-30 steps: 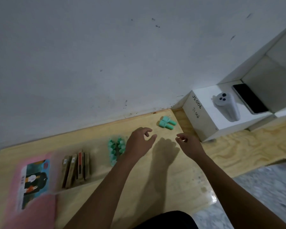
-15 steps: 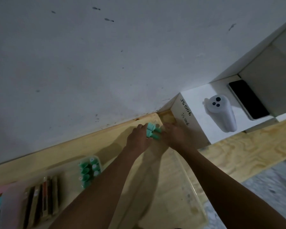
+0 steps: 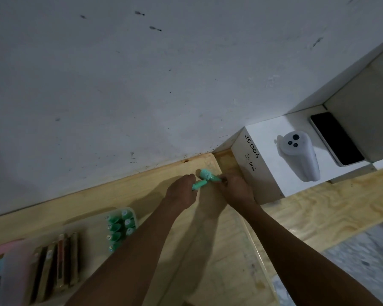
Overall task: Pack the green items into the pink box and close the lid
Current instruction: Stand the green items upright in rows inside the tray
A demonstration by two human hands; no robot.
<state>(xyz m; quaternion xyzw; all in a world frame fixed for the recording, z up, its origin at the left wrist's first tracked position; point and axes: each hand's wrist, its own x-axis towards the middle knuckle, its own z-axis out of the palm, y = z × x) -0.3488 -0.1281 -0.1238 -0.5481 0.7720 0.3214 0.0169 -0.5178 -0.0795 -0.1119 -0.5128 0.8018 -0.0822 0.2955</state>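
Both forearms bare, no sleeves, no rings or watch visible.

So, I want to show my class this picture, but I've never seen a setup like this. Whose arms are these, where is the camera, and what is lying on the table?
There is no machine here. A person wears one camera on the head, looking forward and down, so you see their own two bare arms reaching away from you.

The left hand and right hand meet at the far corner of the wooden table, each with a grip on a small green item.

Nearer on the left, more green items sit in a clear tray, beside some brown sticks. The blurred pink box is at the left edge.

To the right, a white box carries a white controller and a dark phone.
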